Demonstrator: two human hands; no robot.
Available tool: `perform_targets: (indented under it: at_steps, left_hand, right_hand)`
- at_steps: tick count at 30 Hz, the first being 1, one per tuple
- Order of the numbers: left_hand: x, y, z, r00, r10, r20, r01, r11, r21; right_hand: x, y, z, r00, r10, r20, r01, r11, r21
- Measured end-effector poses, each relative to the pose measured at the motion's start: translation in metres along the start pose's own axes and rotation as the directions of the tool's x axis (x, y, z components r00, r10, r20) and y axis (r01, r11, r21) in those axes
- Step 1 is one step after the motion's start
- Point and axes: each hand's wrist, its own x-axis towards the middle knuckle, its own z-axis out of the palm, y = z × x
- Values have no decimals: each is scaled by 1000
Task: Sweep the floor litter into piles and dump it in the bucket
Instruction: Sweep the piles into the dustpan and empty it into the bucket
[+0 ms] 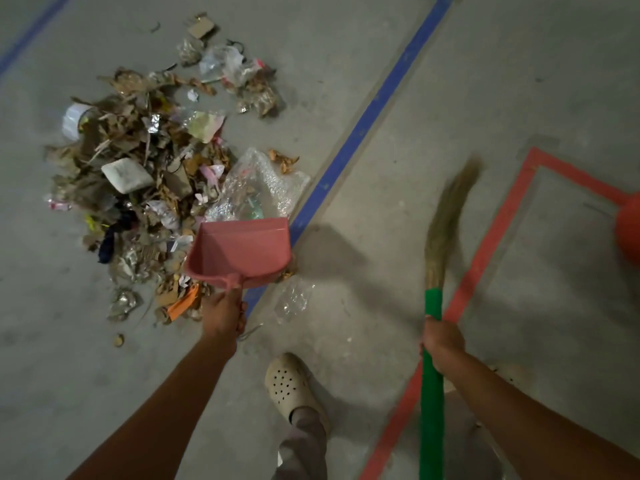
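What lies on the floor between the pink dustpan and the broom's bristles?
In the head view, only the blue tape line crosses there; otherwise bare concrete between dustpan and bristles.

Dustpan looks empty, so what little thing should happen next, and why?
Probably lower the pink dustpan flat against the litter pile. It looks empty, the left hand holds its handle, and the broom in the right hand sits off right, away from the litter.

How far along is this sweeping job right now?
Done: litter pile gathered left of the blue tape. In hand: left hand holds the pink dustpan, which looks empty, at the pile's edge; right hand grips the broom. Left: scooping everything and dumping it; the orange object at the right edge may be the bucket.
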Motion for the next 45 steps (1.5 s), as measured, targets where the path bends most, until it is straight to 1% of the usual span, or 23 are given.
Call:
perform_targets:
  at_steps: [2, 4, 6, 8, 11, 12, 14, 17, 20, 23, 25, 29, 31, 33, 36, 41, 45]
  left_hand:
    - [1, -14, -14, 1000, -12, -25, 12, 1000, -17]
    - [1, -26, -30, 997, -41, -65, 38, 999, -37]
    - [-2, -33, -48, 992, -72, -102, 67, 997, -47]
    - [-4, -37, -68, 987, -84, -137, 80, 996, -36]
    - [-7, -35, -95, 987, -76, -140, 77, 997, 0]
    - [-9, -32, -103, 989, -75, -128, 76, 997, 4]
    - [-11, -24, -117, 991, -66, -120, 69, 997, 25]
    - [-12, -13, -134, 995, -33, -90, 39, 997, 60]
    - [-14, -5, -148, 998, -11, -54, 14, 999, 49]
    - [-23, -2, -157, 1000, 12, -8, -12, 1000, 19]
    - [-34, -6, -165, 999, 27, 19, -27, 1000, -7]
    - [-53, -22, -186, 997, 58, 56, -57, 998, -14]
    - [-63, -36, -201, 996, 64, 56, -64, 998, -10]
    - [-71, -47, -216, 995, 78, 66, -79, 997, 13]
    - [-74, -61, -241, 994, 71, 80, -77, 994, 74]
    - [-61, -96, -276, 996, 21, 82, -33, 988, 149]
    - [-34, -134, -303, 993, -30, 111, 10, 984, 176]
  right_hand:
    - [-4, -1, 30, 997, -26, 67, 30, 998, -54]
    - [-19, -7, 57, 982, -102, 157, 129, 976, -174]
    - [-49, -22, 76, 944, -195, 265, 269, 922, -277]
    - [-86, -41, 86, 891, -284, 354, 412, 833, -368]
    - [-128, -50, 97, 820, -422, 387, 565, 709, -422]
    - [-140, -48, 97, 805, -460, 374, 589, 693, -416]
    - [-160, -40, 95, 795, -508, 332, 605, 700, -379]
    - [-183, -29, 85, 815, -524, 247, 579, 744, -332]
    - [-201, -16, 76, 823, -535, 191, 566, 749, -343]
    - [-215, -3, 68, 835, -524, 167, 547, 760, -351]
    - [-225, 5, 67, 855, -492, 162, 517, 787, -338]
    - [-242, 28, 77, 890, -434, 142, 457, 851, -259]
    - [-251, 43, 85, 913, -383, 139, 405, 889, -213]
    - [-261, 64, 95, 934, -335, 121, 350, 928, -130]
    - [-271, 104, 120, 954, -282, 104, 287, 957, -38]
    - [-277, 173, 168, 990, -64, 128, 59, 997, 40]
    - [-283, 206, 211, 978, 118, 175, -136, 986, 95]
